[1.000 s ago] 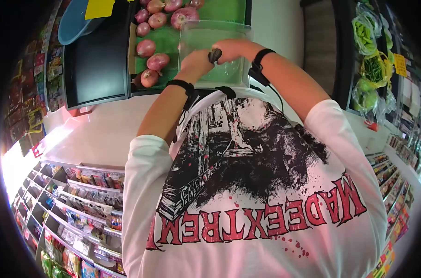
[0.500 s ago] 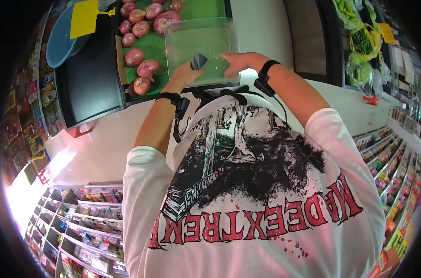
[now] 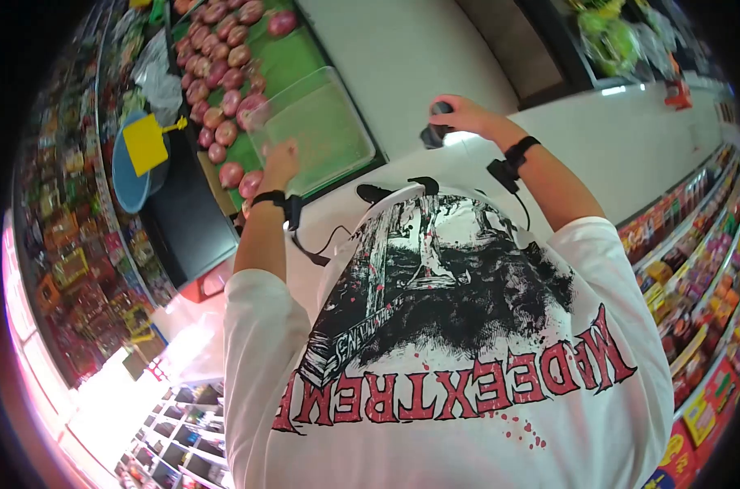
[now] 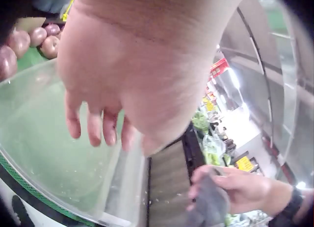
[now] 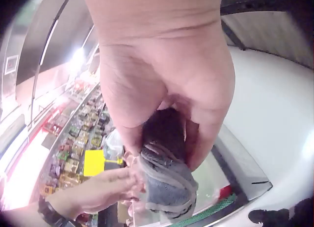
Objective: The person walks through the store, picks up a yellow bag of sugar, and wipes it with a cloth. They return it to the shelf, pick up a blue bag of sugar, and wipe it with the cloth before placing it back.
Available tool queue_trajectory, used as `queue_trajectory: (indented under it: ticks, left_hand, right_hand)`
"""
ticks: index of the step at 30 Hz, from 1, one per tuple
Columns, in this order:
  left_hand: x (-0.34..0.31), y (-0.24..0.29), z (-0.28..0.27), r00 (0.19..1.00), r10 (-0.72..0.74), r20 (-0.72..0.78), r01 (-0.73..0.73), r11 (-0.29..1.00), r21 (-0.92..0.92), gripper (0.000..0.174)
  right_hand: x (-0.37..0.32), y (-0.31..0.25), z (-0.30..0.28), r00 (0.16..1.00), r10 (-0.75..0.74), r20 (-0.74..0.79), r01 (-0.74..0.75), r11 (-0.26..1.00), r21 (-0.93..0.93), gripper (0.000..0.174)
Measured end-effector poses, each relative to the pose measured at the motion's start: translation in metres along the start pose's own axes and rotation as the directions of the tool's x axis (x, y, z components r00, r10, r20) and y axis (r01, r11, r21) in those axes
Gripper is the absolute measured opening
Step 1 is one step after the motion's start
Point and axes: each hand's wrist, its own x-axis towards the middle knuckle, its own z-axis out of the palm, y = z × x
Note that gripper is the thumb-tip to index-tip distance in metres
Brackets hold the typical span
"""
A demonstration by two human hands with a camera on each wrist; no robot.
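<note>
My right hand (image 3: 468, 116) grips a dark grey bundled thing (image 5: 167, 180), cloth-like with paler bands, held out over the pale surface right of the onion stand. Its lower end hangs below my fingers in the right wrist view. My left hand (image 3: 281, 165) holds nothing; its fingers hang loose over the clear plastic bin (image 3: 355, 130). That bin stands on green matting, tilted in the head view, with its inside showing through the wall. Red onions (image 3: 231, 79) lie heaped to its left, the nearest beside my left wrist.
A blue basin (image 3: 128, 175) with a yellow tag (image 3: 145, 145) stands left of the onions, by a black tray (image 3: 192, 232). Bagged green vegetables (image 3: 613, 45) lie at the upper right. Shelves of packets (image 3: 696, 310) line both sides.
The grey thing has passed from my left hand to my right, which has moved away to the right. My left hand has loosened. The head view has turned, showing more onions.
</note>
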Motion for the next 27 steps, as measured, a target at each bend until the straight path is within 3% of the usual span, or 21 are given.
queue_trajectory:
  ticks: [1, 2, 5, 7, 9, 10, 11, 13, 14, 15, 16, 17, 18, 19, 20, 21, 22, 23, 24, 25, 27]
  left_hand:
    - [0.004, -0.010, 0.002, 0.994, -0.010, 0.111, 0.012, 1.000, -0.016, 0.041]
    - [-0.005, -0.030, 0.020, 0.998, 0.017, 0.068, -0.018, 1.000, 0.003, 0.055]
    - [-0.015, 0.039, -0.001, 0.953, -0.252, 0.170, 0.181, 0.919, 0.350, 0.101]
    - [-0.029, 0.125, -0.035, 0.872, -0.432, 0.231, 0.409, 0.901, 0.142, 0.104]
    - [-0.020, 0.044, 0.034, 0.939, -0.304, 0.162, 0.301, 0.953, 0.048, 0.102]
    - [-0.026, 0.058, 0.033, 0.957, -0.210, 0.201, 0.233, 0.968, -0.094, 0.092]
    - [-0.010, 0.035, 0.071, 0.992, -0.125, -0.005, 0.122, 0.981, -0.151, 0.080]
    - [-0.005, 0.084, 0.072, 0.991, -0.136, 0.012, 0.137, 0.983, -0.119, 0.061]
    - [0.015, 0.099, 0.091, 0.996, -0.035, -0.081, 0.023, 0.991, -0.135, 0.048]
    - [-0.007, 0.201, 0.045, 0.979, -0.092, 0.182, 0.157, 0.911, -0.382, 0.031]
    - [0.038, 0.204, 0.069, 0.991, 0.097, 0.096, -0.089, 0.992, -0.085, 0.022]
    - [0.076, 0.212, 0.093, 0.971, 0.187, 0.151, -0.167, 0.976, -0.137, 0.026]
    - [0.097, 0.244, 0.094, 0.897, 0.193, 0.397, -0.151, 0.979, -0.134, 0.029]
    - [0.118, 0.265, 0.106, 0.871, 0.232, 0.432, -0.227, 0.972, -0.065, 0.030]
    - [0.137, 0.293, 0.108, 0.730, 0.167, 0.663, -0.087, 0.984, -0.152, 0.027]
    - [0.157, 0.320, 0.108, 0.593, 0.104, 0.798, 0.040, 0.987, -0.158, 0.025]
    - [0.179, 0.353, 0.108, 0.423, 0.046, 0.905, 0.171, 0.977, -0.129, 0.024]
    - [0.187, 0.385, 0.114, 0.519, 0.070, 0.852, 0.081, 0.988, -0.131, 0.024]
    - [0.200, 0.422, 0.118, 0.619, 0.115, 0.777, -0.020, 0.991, -0.131, 0.023]
    - [0.221, 0.457, 0.121, 0.659, 0.304, 0.689, -0.463, 0.885, 0.053, 0.027]
    - [0.240, 0.537, 0.120, 0.577, 0.473, 0.666, -0.529, 0.838, -0.137, 0.029]
  right_hand:
    - [-0.030, 0.022, -0.023, 0.994, 0.062, -0.095, -0.058, 0.997, 0.041, 0.032]
    - [-0.064, 0.046, -0.038, 0.974, 0.145, -0.175, -0.129, 0.987, 0.098, 0.031]
    - [-0.146, 0.152, -0.124, 0.902, 0.258, -0.345, -0.173, 0.950, 0.259, 0.030]
    - [-0.213, 0.227, -0.157, 0.784, 0.347, -0.515, -0.159, 0.914, 0.375, 0.027]
    - [-0.309, 0.282, -0.115, 0.616, 0.583, -0.530, -0.205, 0.768, 0.606, 0.023]
    - [-0.354, 0.310, -0.097, 0.520, 0.697, -0.494, -0.195, 0.660, 0.725, 0.020]
    - [-0.391, 0.335, -0.079, 0.499, 0.749, -0.435, -0.119, 0.557, 0.822, 0.018]
    - [-0.445, 0.377, -0.023, 0.392, 0.844, -0.365, 0.096, 0.357, 0.929, 0.012]
    - [-0.458, 0.384, -0.005, 0.365, 0.838, -0.405, 0.169, 0.368, 0.914, 0.009]
    - [-0.470, 0.386, 0.014, 0.342, 0.815, -0.468, 0.213, 0.418, 0.883, 0.006]
    - [-0.465, 0.386, 0.016, 0.322, 0.777, -0.540, 0.268, 0.472, 0.840, 0.005]
    - [-0.467, 0.381, 0.020, 0.272, 0.762, -0.588, 0.304, 0.511, 0.804, 0.007]
    - [-0.453, 0.422, 0.042, 0.169, 0.821, -0.546, 0.513, 0.400, 0.760, 0.005]
    - [-0.452, 0.461, 0.059, 0.088, 0.831, -0.549, 0.375, 0.482, 0.791, 0.008]
    - [-0.451, 0.512, 0.091, 0.000, 0.760, -0.650, 0.097, 0.647, 0.756, 0.015]
    - [-0.459, 0.501, 0.112, 0.074, 0.799, -0.597, 0.440, 0.511, 0.738, 0.015]
    - [-0.451, 0.532, 0.136, -0.043, 0.817, -0.575, -0.192, 0.558, 0.807, 0.021]
    - [-0.467, 0.523, 0.156, 0.212, 0.653, -0.727, -0.687, 0.629, 0.364, 0.022]
    - [-0.470, 0.484, 0.150, 0.439, 0.454, -0.775, -0.822, 0.552, -0.142, 0.024]
    - [-0.461, 0.488, 0.157, 0.368, 0.565, -0.738, -0.758, 0.642, 0.114, 0.023]
    - [-0.443, 0.498, 0.171, 0.204, 0.756, -0.622, -0.471, 0.633, 0.615, 0.020]
